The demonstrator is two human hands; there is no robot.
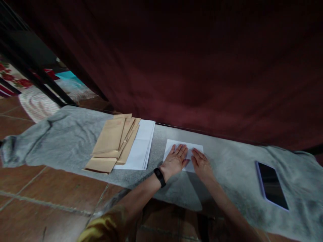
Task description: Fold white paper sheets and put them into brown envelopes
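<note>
One white paper (189, 154) just below frame centre, under your flat left hand (176, 159), fingers slightly spread, and right hand (201, 164), fingers close together. Brown envelopes (109, 136) left of centre; phone (273, 185) lower right.

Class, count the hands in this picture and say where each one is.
2. The left hand rests on the left part of the small white paper; the right hand rests on its right part. No other hands show.
</note>
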